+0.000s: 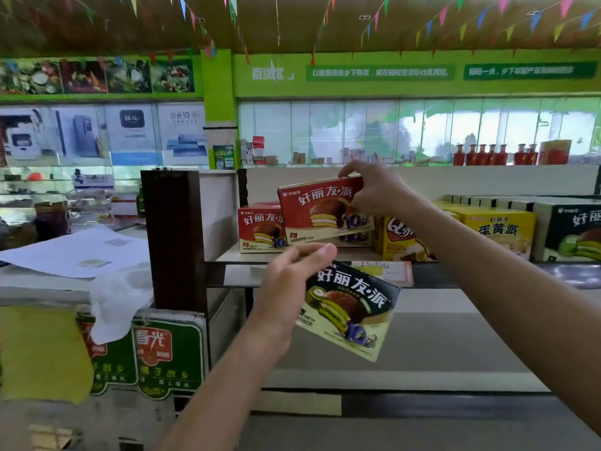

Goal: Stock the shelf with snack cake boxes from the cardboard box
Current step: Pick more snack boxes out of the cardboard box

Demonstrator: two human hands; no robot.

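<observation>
The shelf [292,255] runs from the middle of the view toward three o'clock, its top board carrying a row of snack cake boxes: a black-and-green box [572,232] at the far three o'clock edge, a yellow egg-yolk pie box [497,227] next to it, and a red chocolate pie box [260,227] standing at the row's nine o'clock end. At nine o'clock of the shelf a dark brown post [175,236] rises, with a counter surface [48,281] beyond it bearing white paper sheets [78,252]. The right hand [374,190] reaches in from four o'clock, its fingers clamped on the upper right corner of a second red snack cake box [322,209], held tilted in the air just in front of the standing red one. The left hand [292,281], below at six o'clock, has its fingers clamped on the left end of a dark green-tea snack cake box [351,310], tilted and well below the shelf board.
</observation>
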